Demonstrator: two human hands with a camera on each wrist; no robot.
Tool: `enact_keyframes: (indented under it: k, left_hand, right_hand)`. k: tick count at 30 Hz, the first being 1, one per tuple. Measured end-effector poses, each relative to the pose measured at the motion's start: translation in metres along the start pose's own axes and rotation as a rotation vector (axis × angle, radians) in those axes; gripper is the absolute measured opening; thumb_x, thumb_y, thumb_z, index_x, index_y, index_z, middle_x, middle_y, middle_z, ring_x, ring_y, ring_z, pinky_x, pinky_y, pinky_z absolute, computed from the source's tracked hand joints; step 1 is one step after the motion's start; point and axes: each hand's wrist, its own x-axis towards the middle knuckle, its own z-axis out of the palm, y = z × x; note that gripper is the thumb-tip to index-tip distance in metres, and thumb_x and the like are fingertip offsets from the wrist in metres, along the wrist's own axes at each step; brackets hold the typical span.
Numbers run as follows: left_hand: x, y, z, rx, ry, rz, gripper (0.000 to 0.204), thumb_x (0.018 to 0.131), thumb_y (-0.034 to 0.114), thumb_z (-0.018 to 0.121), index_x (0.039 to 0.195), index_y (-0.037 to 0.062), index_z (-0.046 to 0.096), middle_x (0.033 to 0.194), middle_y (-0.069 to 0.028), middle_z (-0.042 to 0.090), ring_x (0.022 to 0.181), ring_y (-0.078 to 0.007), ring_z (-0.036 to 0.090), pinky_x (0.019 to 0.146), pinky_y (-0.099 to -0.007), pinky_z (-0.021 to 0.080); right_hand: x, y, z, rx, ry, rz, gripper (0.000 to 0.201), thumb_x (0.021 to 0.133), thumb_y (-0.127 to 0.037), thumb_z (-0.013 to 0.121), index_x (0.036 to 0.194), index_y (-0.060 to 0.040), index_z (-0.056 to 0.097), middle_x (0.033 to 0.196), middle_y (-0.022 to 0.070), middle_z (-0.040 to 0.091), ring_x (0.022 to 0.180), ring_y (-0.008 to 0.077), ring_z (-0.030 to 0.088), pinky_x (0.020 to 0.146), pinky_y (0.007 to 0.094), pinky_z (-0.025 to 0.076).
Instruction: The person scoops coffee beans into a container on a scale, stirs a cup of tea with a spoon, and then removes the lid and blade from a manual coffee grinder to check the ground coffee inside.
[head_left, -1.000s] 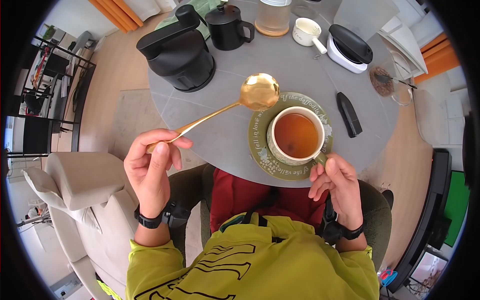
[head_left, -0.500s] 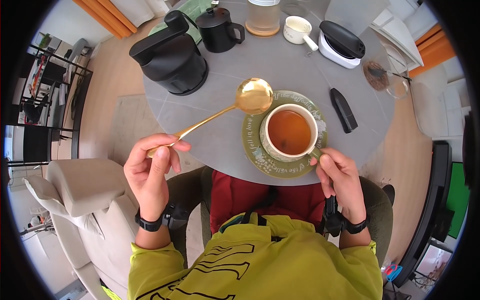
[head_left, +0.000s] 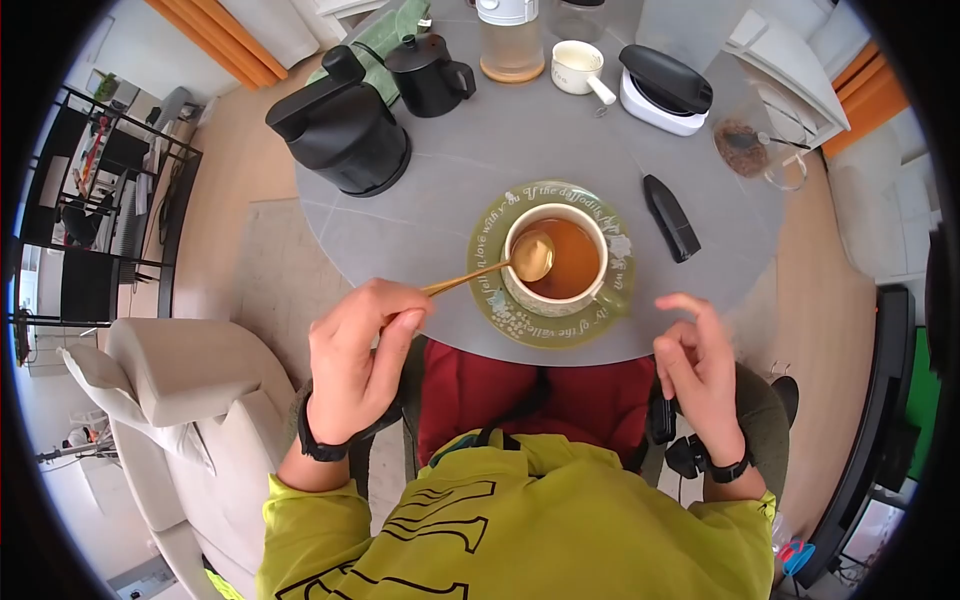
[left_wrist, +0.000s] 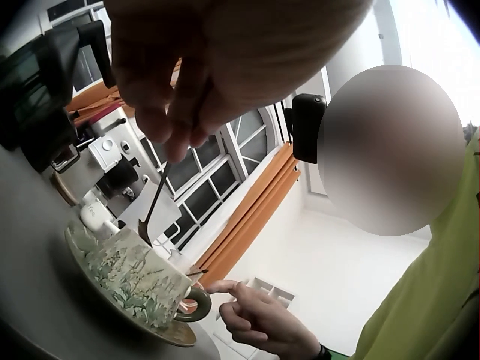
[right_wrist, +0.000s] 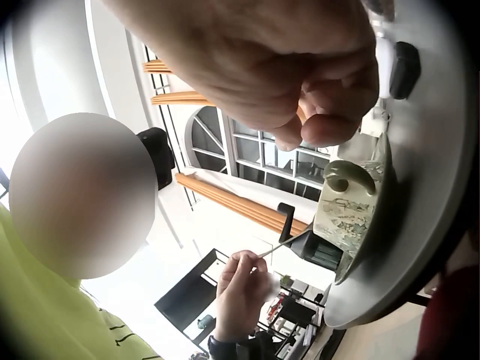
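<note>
A green patterned cup [head_left: 535, 306] of amber tea [head_left: 582, 262] stands on a green saucer [head_left: 487, 235] with white lettering. My left hand [head_left: 358, 365] pinches the handle end of a gold spoon [head_left: 468, 278] from above. The spoon's bowl is over the left side of the tea, inside the rim. In the left wrist view, the spoon handle slants down from the fingertips into the cup. My right hand [head_left: 697, 375] hovers near the cup's green handle [right_wrist: 351, 177], apart from it and holding nothing. Its index finger reaches out while the other fingers curl loosely.
On the grey table [head_left: 440, 210], a slim black object [head_left: 671, 218] lies right of the saucer. Behind stand a black lever-topped appliance [head_left: 345, 130], a black pot [head_left: 430, 75], a white small-handled cup [head_left: 577, 68], a white-and-black device [head_left: 665, 88] and a glass jar [head_left: 740, 148].
My left hand has moved right and brought the spoon's bowl from above the saucer's left edge into the cup. My right hand has let go of the cup handle and drawn away right.
</note>
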Motion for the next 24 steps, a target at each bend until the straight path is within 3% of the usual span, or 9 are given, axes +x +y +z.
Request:
enact_keyframes:
  k: [6,7,10,12,17,19,20,22,24]
  left_hand:
    - [0.029,0.017,0.023,0.079,-0.139,0.040,0.012,0.087,0.000,0.057,0.097,0.0047,0.063,0.078,-0.0106,0.064,0.063,-0.0255,0.060,0.057,-0.0304,0.047]
    - [0.033,0.019,0.028,0.074,-0.143,0.051,0.013,0.088,0.001,0.057,0.098,0.0056,0.063,0.077,-0.0102,0.064,0.063,-0.0265,0.060,0.057,-0.0313,0.048]
    - [0.037,0.018,0.041,0.177,-0.053,0.115,0.015,0.086,0.002,0.059,0.098,0.0074,0.064,0.074,-0.0091,0.063,0.061,-0.0267,0.060,0.055,-0.0328,0.047]
    - [0.039,0.017,0.044,0.297,-0.006,0.169,0.015,0.085,0.002,0.060,0.098,0.0079,0.064,0.073,-0.0087,0.063,0.061,-0.0267,0.060,0.054,-0.0337,0.047]
    - [0.035,0.017,0.035,0.544,0.068,0.231,0.016,0.083,0.001,0.061,0.096,0.0092,0.064,0.070,-0.0086,0.061,0.059,-0.0262,0.059,0.052,-0.0356,0.045]
    - [0.034,0.017,0.025,0.499,0.016,0.197,0.016,0.088,-0.005,0.052,0.097,0.0024,0.062,0.069,-0.0061,0.058,0.058,-0.0169,0.057,0.056,-0.0261,0.045]
    - [0.033,0.019,0.022,0.505,0.018,0.189,0.016,0.088,-0.005,0.052,0.097,0.0024,0.062,0.069,-0.0061,0.058,0.058,-0.0169,0.057,0.056,-0.0261,0.045]
    - [0.031,0.023,0.018,0.295,-0.047,-0.024,0.013,0.087,0.001,0.057,0.096,0.0073,0.063,0.067,-0.0073,0.060,0.057,-0.0239,0.059,0.053,-0.0330,0.045]
    - [0.032,0.017,0.024,0.238,-0.044,-0.030,0.013,0.088,0.002,0.055,0.098,0.0067,0.063,0.066,-0.0070,0.060,0.056,-0.0229,0.058,0.054,-0.0314,0.045]
  right_hand:
    - [-0.015,0.014,-0.007,-0.134,-0.207,0.034,0.025,0.090,-0.004,0.059,0.115,-0.0057,0.053,0.059,0.0027,0.053,0.049,0.0076,0.051,0.048,0.0236,0.040]
    - [-0.017,0.017,-0.006,-0.159,-0.239,-0.005,0.023,0.089,-0.005,0.061,0.112,-0.0057,0.055,0.061,0.0053,0.054,0.050,0.0129,0.052,0.051,0.0256,0.042]
    - [-0.019,0.025,0.000,-0.205,-0.313,-0.125,0.016,0.090,-0.003,0.058,0.106,-0.0043,0.059,0.064,0.0049,0.057,0.050,0.0113,0.054,0.048,0.0253,0.042]
    - [-0.019,0.034,0.003,-0.206,-0.355,-0.399,0.006,0.088,-0.006,0.061,0.094,-0.0034,0.062,0.070,0.0082,0.061,0.055,0.0198,0.059,0.052,0.0298,0.045]
    - [-0.022,0.030,-0.004,-0.286,-0.450,-0.308,0.006,0.088,-0.007,0.060,0.087,-0.0021,0.062,0.074,0.0090,0.063,0.059,0.0235,0.061,0.054,0.0314,0.047]
    - [-0.020,0.035,-0.006,-0.322,-0.476,-0.289,0.006,0.089,-0.007,0.059,0.087,-0.0019,0.062,0.074,0.0086,0.063,0.059,0.0222,0.061,0.054,0.0307,0.047]
    - [-0.021,0.040,-0.007,-0.324,-0.493,-0.258,0.007,0.089,-0.007,0.059,0.086,-0.0018,0.062,0.074,0.0079,0.063,0.058,0.0205,0.061,0.054,0.0298,0.047]
    - [-0.021,0.046,-0.010,-0.326,-0.522,-0.233,0.008,0.090,-0.007,0.058,0.086,-0.0017,0.062,0.073,0.0073,0.063,0.058,0.0188,0.061,0.053,0.0288,0.047]
    - [-0.021,0.052,-0.010,-0.268,-0.538,-0.169,0.008,0.091,-0.007,0.057,0.086,-0.0016,0.062,0.072,0.0060,0.062,0.056,0.0156,0.060,0.052,0.0271,0.047]
